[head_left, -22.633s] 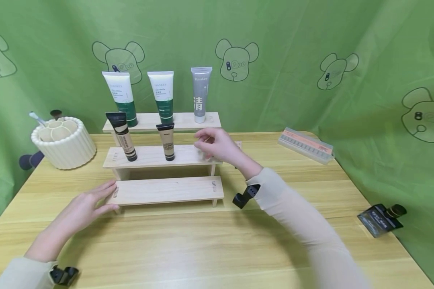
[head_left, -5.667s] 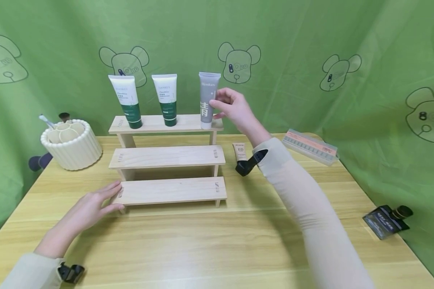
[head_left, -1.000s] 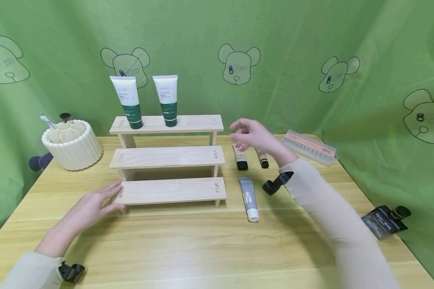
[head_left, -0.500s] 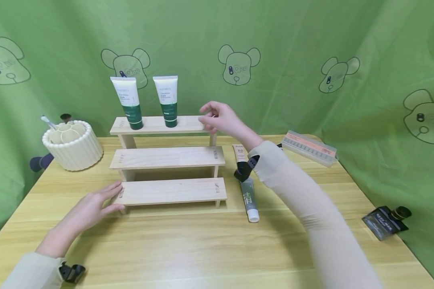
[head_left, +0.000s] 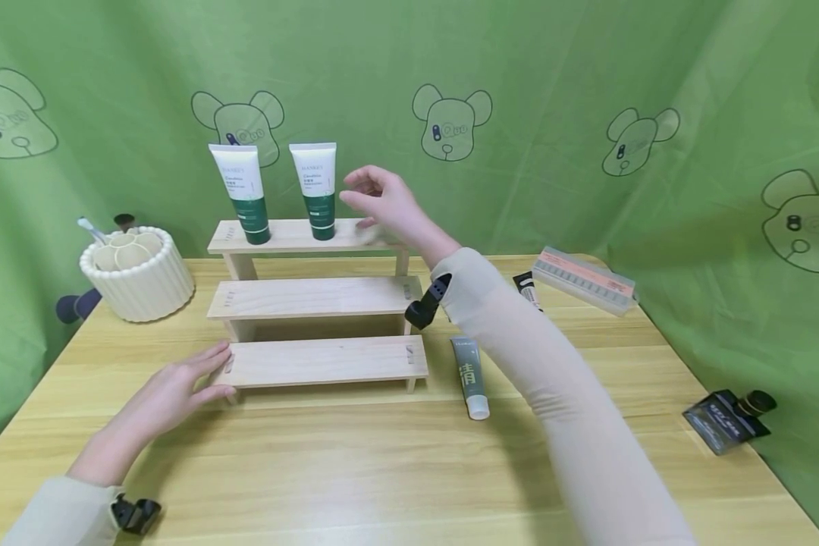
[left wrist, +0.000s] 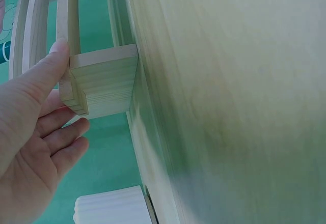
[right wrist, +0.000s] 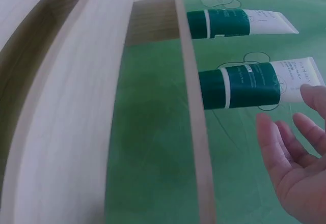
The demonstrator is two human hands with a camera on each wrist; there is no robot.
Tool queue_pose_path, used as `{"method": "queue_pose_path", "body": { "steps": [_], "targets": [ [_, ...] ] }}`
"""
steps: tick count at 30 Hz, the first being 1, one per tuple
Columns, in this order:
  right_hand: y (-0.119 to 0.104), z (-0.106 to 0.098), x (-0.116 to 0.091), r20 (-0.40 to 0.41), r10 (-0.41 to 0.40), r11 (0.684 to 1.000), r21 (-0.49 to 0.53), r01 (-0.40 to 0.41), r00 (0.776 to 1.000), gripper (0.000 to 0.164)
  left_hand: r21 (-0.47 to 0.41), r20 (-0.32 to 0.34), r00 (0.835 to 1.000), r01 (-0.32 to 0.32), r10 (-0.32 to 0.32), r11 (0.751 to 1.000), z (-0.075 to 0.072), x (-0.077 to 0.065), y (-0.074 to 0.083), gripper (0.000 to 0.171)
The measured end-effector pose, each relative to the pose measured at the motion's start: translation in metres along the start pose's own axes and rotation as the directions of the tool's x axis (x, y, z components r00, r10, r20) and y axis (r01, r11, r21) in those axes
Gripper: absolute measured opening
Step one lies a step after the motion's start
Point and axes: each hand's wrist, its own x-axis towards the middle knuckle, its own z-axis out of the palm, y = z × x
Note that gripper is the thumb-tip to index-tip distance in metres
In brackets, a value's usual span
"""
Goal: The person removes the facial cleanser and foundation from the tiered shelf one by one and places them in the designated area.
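A three-step wooden display stand [head_left: 324, 360] is steadied at its lower left end by my left hand [head_left: 167, 398]; thumb and fingers pinch the end of its lowest board in the left wrist view. On the top step, two white-and-green squeeze tubes stand on their caps, one at the left [head_left: 240, 193] and one near the middle [head_left: 315, 189]. My right hand [head_left: 387, 199] is just right of the middle tube, fingers loosely bent around nothing. In the right wrist view, its thumb tip overlaps that tube's [right wrist: 252, 85] white end. Both lower steps are bare.
Right of the stand lie a grey squeeze tube [head_left: 469, 375] and a black-ended small tube [head_left: 527, 288]; my right forearm hides others. A clear case [head_left: 583, 280], a dark bottle [head_left: 723, 421] and, at left, a white brush holder [head_left: 136, 280] stand around.
Earlier, the grey tube and the small tubes came off the stand onto the table. Over the last second my right hand moved left to the middle tube. My left hand stayed put.
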Motion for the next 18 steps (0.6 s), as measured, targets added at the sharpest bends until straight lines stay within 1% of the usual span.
{"method": "queue_pose_path", "body": {
  "steps": [5, 6, 10, 13, 18],
  "targets": [
    [-0.014, 0.003, 0.007, -0.040, 0.045, 0.992, 0.119, -0.040, 0.998, 0.033, -0.006, 0.004, 1.000, 0.005, -0.005, 1.000, 0.000, 0.000, 0.000, 0.060],
    [-0.020, 0.003, 0.006, -0.048, 0.050, 0.990, 0.138, -0.043, 0.998, 0.032, -0.007, 0.005, 1.000, 0.006, -0.006, 1.000, 0.000, 0.000, 0.000, 0.060],
    [-0.031, 0.003, 0.015, -0.071, 0.058, 0.976, 0.213, -0.042, 0.996, 0.031, -0.007, 0.007, 1.000, 0.010, -0.010, 1.000, 0.000, 0.000, 0.000, 0.061],
    [-0.034, 0.004, 0.022, -0.083, 0.056, 0.968, 0.248, -0.034, 0.995, 0.030, -0.005, 0.005, 1.000, 0.007, -0.007, 1.000, 0.000, 0.000, 0.000, 0.061],
    [-0.039, 0.008, 0.024, -0.099, 0.072, 0.961, 0.275, -0.043, 0.992, 0.024, -0.004, -0.005, 1.000, -0.003, 0.003, 1.000, -0.001, 0.000, 0.000, 0.060]
  ]
}}
